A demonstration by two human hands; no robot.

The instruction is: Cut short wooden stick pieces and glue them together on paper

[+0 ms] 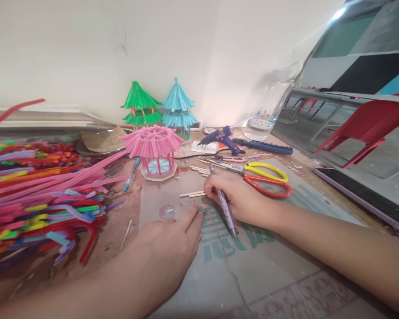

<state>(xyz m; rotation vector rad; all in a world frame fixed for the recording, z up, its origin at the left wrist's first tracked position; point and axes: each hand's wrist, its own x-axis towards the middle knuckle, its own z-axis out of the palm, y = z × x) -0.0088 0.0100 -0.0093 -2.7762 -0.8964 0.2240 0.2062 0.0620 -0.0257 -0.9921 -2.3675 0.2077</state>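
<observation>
My right hand (242, 197) grips a pen (226, 209) and rests its edge on a sheet of cardboard (252, 261), right beside a pair of thin wooden sticks (193, 194). My left hand (173, 246) lies flat on the cardboard, its fingertips pressing on a small clear ruler (191, 204). A small clear round piece (167, 212) sits just above the left hand. A pink pipe-cleaner pavilion (154, 150) stands behind the hands.
A big heap of coloured pipe cleaners (36, 195) fills the left. Green (140, 106) and blue (178, 108) pavilions stand by the wall. A blue glue gun (221, 139), scissors (262, 177), a blue pen (132, 173), a phone (365, 195) and a red chair (369, 124) lie to the right.
</observation>
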